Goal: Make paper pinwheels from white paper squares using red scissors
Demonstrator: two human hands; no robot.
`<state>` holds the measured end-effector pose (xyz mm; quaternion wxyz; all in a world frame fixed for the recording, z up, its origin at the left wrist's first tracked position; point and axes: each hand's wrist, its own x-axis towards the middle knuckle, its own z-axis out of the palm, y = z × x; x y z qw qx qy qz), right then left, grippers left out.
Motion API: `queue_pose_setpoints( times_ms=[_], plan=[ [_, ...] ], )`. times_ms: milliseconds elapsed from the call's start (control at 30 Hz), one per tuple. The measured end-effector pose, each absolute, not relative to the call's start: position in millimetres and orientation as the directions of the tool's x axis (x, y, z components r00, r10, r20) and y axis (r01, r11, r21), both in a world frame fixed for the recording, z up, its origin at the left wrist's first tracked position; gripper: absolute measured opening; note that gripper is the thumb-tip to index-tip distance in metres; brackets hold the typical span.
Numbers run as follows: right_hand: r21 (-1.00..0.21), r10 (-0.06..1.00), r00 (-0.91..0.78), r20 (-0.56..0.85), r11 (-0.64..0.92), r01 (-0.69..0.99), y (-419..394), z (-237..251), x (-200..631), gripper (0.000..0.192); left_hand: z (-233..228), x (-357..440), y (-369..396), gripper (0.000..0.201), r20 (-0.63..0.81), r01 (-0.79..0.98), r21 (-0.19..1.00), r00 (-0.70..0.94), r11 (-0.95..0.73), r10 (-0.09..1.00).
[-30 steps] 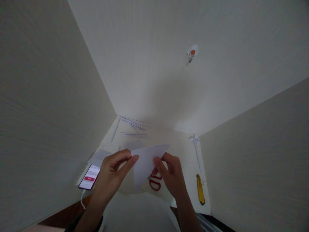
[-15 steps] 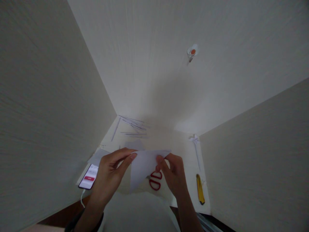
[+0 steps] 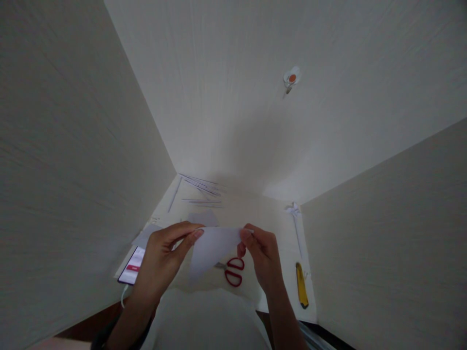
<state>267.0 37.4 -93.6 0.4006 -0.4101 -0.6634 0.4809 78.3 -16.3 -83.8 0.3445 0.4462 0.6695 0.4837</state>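
A white sheet of paper (image 3: 213, 248), roughly triangular in outline, is stretched between my two hands above the table. My left hand (image 3: 170, 255) pinches its upper left corner between thumb and fingers. At the upper right corner, my right hand (image 3: 260, 255) grips the paper with thumb against fingers, and a thin tip of it pokes out past the thumb. Below the paper lie scissors with red handles (image 3: 233, 278), their blades partly covered by it.
Thin paper strips (image 3: 200, 184) lie at the back left, with more paper (image 3: 204, 218) nearer. A lit phone (image 3: 129, 272) on a white cable sits at the left edge. At right are a yellow cutter (image 3: 301, 287) and a long white stick (image 3: 297, 231). Walls enclose three sides.
My right thumb has shifted to the paper's right corner, covering more of it. The paper's lower tip has swung slightly left, showing more of the scissors.
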Motion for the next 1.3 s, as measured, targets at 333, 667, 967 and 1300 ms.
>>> queue_pose_setpoints(
  times_ms=[333,667,967,1300],
  plan=[
    [-0.961,0.954,-0.248,0.167,0.214,0.175,35.3,-95.9,264.7,0.048,-85.8,92.0,-12.6,0.017,-0.357,-0.15,0.926,-0.048,0.347,0.933],
    [-0.955,0.968,-0.134,0.211,0.234,0.185,32.5,-101.0,265.1,0.047,-85.8,97.0,-8.5,0.013,-0.381,-0.167,0.909,0.037,0.382,0.924],
    [-0.914,0.946,-0.219,0.24,0.296,0.277,20.3,-107.0,254.7,0.046,-84.1,102.9,-8.4,0.011,-0.373,-0.196,0.91,-0.003,0.365,0.928],
    [-0.942,0.962,-0.203,0.182,0.23,0.243,16.6,-108.9,251.0,0.053,-94.0,105.4,-12.1,0.029,-0.375,-0.228,0.891,0.118,0.392,0.92]
  ],
)
